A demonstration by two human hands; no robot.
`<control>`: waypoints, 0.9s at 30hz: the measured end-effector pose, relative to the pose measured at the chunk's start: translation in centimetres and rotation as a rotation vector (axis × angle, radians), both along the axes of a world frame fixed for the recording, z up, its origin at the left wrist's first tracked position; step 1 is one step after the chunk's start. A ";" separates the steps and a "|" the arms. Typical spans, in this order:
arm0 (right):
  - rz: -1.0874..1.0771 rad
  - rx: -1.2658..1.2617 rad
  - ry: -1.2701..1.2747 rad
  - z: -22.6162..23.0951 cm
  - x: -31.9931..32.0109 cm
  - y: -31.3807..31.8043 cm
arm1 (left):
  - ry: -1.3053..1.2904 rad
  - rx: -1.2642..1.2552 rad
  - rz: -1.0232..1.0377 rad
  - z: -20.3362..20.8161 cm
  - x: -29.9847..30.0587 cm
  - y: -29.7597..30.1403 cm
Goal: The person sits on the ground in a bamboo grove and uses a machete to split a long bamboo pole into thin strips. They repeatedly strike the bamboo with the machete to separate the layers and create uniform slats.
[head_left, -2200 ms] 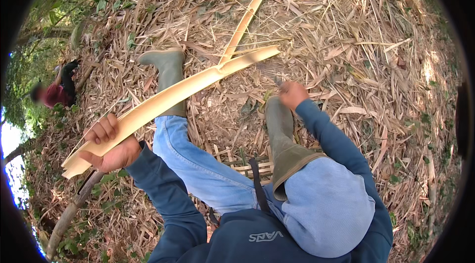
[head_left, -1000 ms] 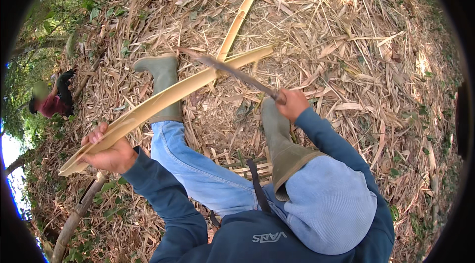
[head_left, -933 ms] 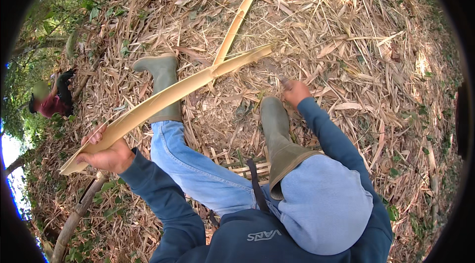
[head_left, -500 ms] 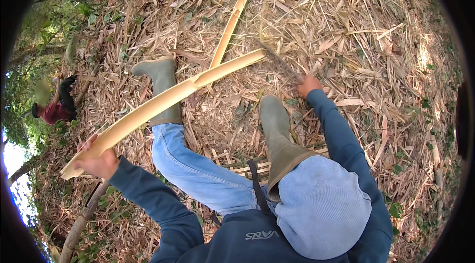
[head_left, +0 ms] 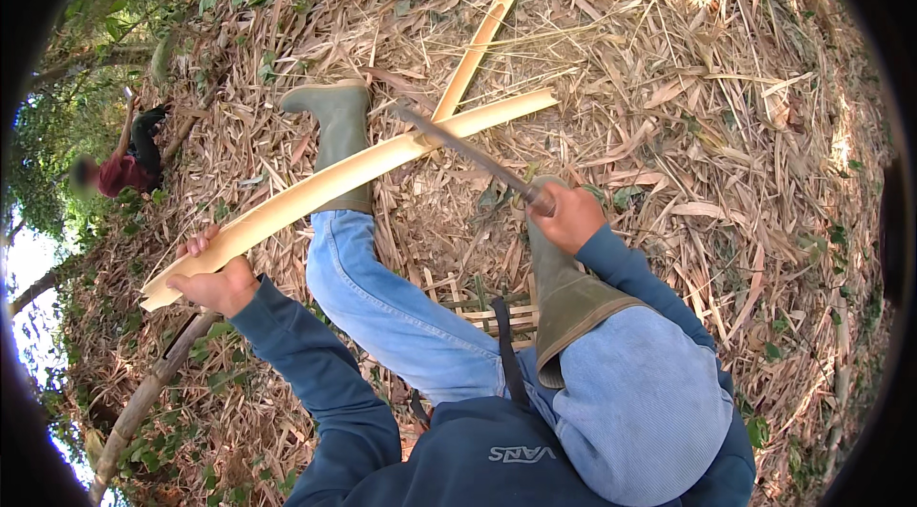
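A long pale split bamboo piece (head_left: 330,182) runs slantwise from the left across my left boot (head_left: 342,125). Its near end is gripped by my left hand (head_left: 222,285), with the thumb on one side and fingers curled round the other. In my closed right hand (head_left: 573,219) is a long knife (head_left: 478,158), held by its handle. The dark blade points to the far left and crosses over the bamboo's farther part; I cannot tell whether it touches. A second split bamboo piece (head_left: 485,34) lies beyond, its near end meeting the first.
Dry bamboo leaves and shavings (head_left: 659,116) cover the ground. Woven slats (head_left: 473,306) lie between my legs, with my right boot (head_left: 564,287) beside them. A wooden pole (head_left: 143,402) slants at lower left. Another person (head_left: 134,158) is at the far left, near green undergrowth.
My right hand has moved nearer to me and slightly left, and the knife has swung from the bamboo's far end to across it. My left hand has shifted slightly up and right, still gripping.
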State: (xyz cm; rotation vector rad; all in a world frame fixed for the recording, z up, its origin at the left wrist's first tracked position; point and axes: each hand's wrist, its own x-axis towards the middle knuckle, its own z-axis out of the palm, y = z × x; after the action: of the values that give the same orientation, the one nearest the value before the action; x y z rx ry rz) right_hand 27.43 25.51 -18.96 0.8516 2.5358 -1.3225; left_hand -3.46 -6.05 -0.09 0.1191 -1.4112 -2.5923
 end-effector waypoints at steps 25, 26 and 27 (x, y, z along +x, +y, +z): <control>0.119 0.014 0.104 1.0 -1.2 -1.1 | 0.024 -0.085 0.062 0.8 3.4 3.3; 0.175 0.032 0.103 1.7 -1.1 -1.2 | 0.038 -0.080 0.091 0.8 3.9 3.4; 0.230 0.060 0.095 2.1 -0.9 -1.2 | 0.045 -0.065 0.119 0.8 4.3 3.5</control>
State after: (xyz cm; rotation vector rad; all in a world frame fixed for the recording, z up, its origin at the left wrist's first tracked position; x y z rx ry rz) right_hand 26.57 24.34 -16.82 0.4984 2.6609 -1.2480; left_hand 0.86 -2.50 0.71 0.1301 -1.4255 -2.4357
